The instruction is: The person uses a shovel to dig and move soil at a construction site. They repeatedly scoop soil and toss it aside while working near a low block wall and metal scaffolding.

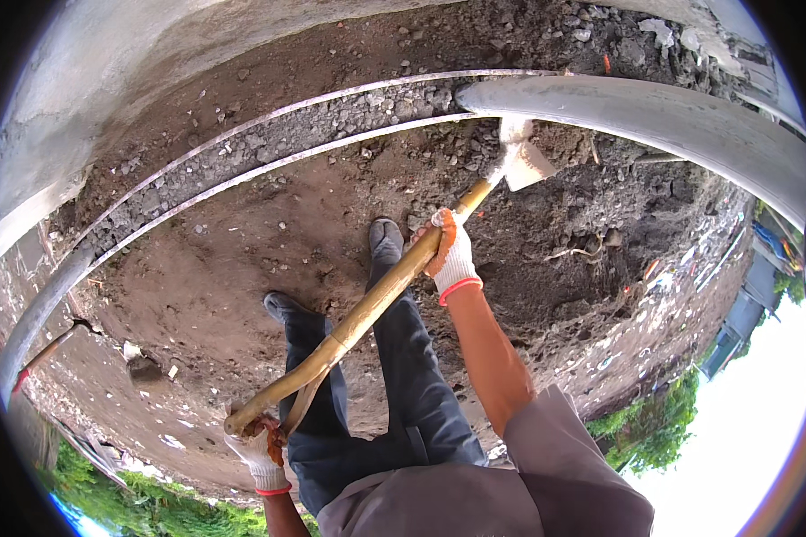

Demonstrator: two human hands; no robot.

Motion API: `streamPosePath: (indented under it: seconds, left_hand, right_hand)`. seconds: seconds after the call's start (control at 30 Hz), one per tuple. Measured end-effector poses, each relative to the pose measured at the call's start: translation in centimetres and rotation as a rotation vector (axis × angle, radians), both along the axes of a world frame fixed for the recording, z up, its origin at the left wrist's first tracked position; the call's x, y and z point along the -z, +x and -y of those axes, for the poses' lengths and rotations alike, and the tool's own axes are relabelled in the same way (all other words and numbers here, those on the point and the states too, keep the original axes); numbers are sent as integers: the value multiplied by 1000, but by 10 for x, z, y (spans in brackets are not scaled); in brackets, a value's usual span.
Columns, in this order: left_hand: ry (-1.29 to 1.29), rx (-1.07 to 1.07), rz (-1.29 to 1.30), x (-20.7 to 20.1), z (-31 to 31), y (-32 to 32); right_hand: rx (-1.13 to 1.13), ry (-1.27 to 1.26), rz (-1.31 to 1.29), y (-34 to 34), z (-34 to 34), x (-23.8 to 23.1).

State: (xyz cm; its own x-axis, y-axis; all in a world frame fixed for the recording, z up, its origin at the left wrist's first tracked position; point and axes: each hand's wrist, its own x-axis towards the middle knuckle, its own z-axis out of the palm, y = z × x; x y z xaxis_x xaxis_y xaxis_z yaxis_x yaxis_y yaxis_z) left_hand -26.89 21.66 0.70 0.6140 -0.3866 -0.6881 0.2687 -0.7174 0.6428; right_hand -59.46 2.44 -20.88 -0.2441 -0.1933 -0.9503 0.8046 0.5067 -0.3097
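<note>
A shovel point(358, 318) with a thick, pale wooden handle slants across the view from lower left to upper centre. Its whitish metal blade point(527, 166) is at the far end, over loose dark soil beside a grey rounded pipe-like piece. My right hand point(448, 251), in a white knit glove with an orange palm, is closed round the handle below the blade. At the near end, where the handle branches into a grip, my left hand point(264, 455) wears a matching glove and is wrapped round that grip; its fingers are partly hidden.
Two pale rails point(278, 164) with grey rubble between them run across the ground ahead. The grey pipe-like piece point(645, 112) lies at right, and a concrete wall point(107, 80) rises beyond. A wooden-handled tool point(49, 355) lies far left. Scattered debris point(667, 282) covers the right-hand ground.
</note>
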Motion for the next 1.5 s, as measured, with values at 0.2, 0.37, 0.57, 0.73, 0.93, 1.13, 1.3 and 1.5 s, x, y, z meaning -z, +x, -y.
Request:
streamPosePath:
  seconds: [0.2, 0.37, 0.57, 0.73, 0.93, 1.13, 1.3, 1.5]
  left_hand:
    - [-124, 523, -113, -27, -15, -26]
    - [-314, 857, -111, -30, -37, -34]
    - [209, 6, -118, -37, -170, 78]
    - [510, -628, 36, -122, -297, 114]
    - [252, -500, 223, -82, -263, 23]
    - [51, -196, 208, 30, -110, -24]
    - [24, -350, 63, 29, -23, -48]
    - [-124, -255, 23, 33, 20, -72]
  right_hand:
    - [196, -276, -81, -102, -106, -115]
    - [382, -454, -31, -143, -157, -155]
    - [55, 51, -22, 28, -181, -79]
    - [-378, 366, 116, 206, -184, -33]
    - [-463, 72, 200, 256, -96, -7]
    - [-371, -132, 166, 125, 68, 61]
    - [-366, -73, 158, 79, 82, 58]
    - [-277, -28, 12, 24, 113, 55]
